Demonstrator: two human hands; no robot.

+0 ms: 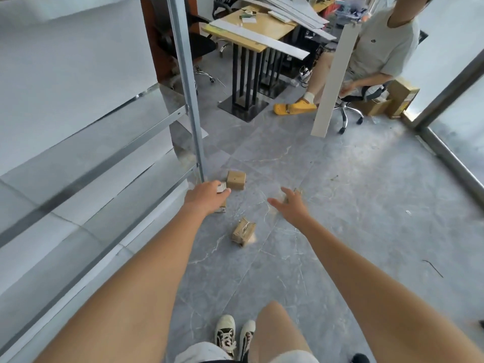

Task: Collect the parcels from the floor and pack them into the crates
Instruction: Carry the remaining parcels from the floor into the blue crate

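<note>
Left hand (205, 196) out at 11 o'clock, fingers curled over a small parcel with a white label (222, 189), right by the foot of the grey metal shelf upright (187, 87). Tight corner there: upright and shelf rails (110, 142) crowding the left edge, little room on that side. Square brown cardboard parcel (236, 180) just beyond at 12 o'clock, flat-faced, sharp-cornered, sitting on the floor. Right hand (290, 205) at 1 o'clock, spread wide, fingers straight, gripping nothing; a brownish parcel mostly hidden under it, blurred, contact hard to call. Third parcel (243, 231) nearer in, between the two arms, crumpled corrugated cardboard, tilted on a corner, clear of both hands. Floor (353, 200) smooth grey marbled tile, glossy, plenty of open room toward 3 o'clock up to a dark metal frame rail (450, 163). Farther off at 12 o'clock, wooden bench (262, 27) on black legs stacked with white panels; at 1 o'clock a seated person (379, 48) on a wheeled chair, propping a white board (335, 82) upright, yellow clog (294, 107) on the tile. No crates in view.
</note>
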